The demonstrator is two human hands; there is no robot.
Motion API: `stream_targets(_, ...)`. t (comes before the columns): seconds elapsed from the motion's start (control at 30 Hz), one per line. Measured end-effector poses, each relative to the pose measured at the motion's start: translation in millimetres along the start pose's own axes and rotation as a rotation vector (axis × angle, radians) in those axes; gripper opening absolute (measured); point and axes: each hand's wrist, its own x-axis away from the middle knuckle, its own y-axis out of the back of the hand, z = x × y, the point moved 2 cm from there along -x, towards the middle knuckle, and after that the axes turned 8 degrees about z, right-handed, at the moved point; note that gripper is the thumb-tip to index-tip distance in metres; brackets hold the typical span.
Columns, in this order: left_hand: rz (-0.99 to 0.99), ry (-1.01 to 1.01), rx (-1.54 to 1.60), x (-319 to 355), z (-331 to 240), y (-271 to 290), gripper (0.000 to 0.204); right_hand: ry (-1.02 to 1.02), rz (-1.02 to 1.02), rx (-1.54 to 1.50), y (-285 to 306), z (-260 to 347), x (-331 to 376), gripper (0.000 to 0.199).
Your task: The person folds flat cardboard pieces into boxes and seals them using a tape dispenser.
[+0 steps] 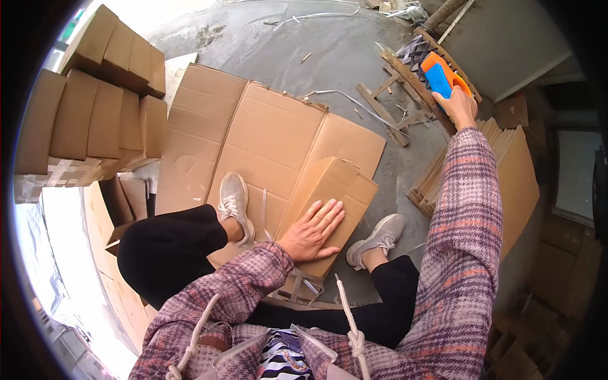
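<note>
Cardboard box [349,197], long and narrow, lies between the person's left shoe [232,206] and right shoe [381,237]. Part of it is on a big flat cardboard sheet [269,120] with fold lines across it. The left hand [311,233] is flat on top of the box, palm down. Its fingers are straight and a little spread, and they touch the box but do not grip anything.

The right hand [460,107] is well away from the box, at the end of a long, stretched arm. It has hold of an orange and blue tape dispenser [442,75]. The thumb is by the blue part, and the other fingers are bent round it, though some are hidden. Just beside it are some old wood pieces [396,104] on the grey floor [253,41].

Below that hand, a pile of flat cardboard [516,183] stands by the plaid right sleeve [465,215]. Brown boxes [95,117] are stacked on the left side.
</note>
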Motion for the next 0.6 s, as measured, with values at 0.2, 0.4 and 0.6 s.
stream_targets(0.2, -0.02, -0.004, 0.03, 3.4, 5.0, -5.5, 0.077, 0.143, -0.01, -0.181, 38.2, 9.7, 32.2, 0.061)
stream_targets(0.4, -0.084, -0.031, 0.029, 4.3, 8.3, -8.8, 0.077, 0.324, 0.756, -1.201, 48.9, 61.2, 197.7, 0.06)
stream_targets(0.6, -0.162, -0.063, -0.014, 6.4, 8.1, -15.9, 0.078, 0.339, 0.992, -1.121, 13.4, 111.2, 239.8, 0.058)
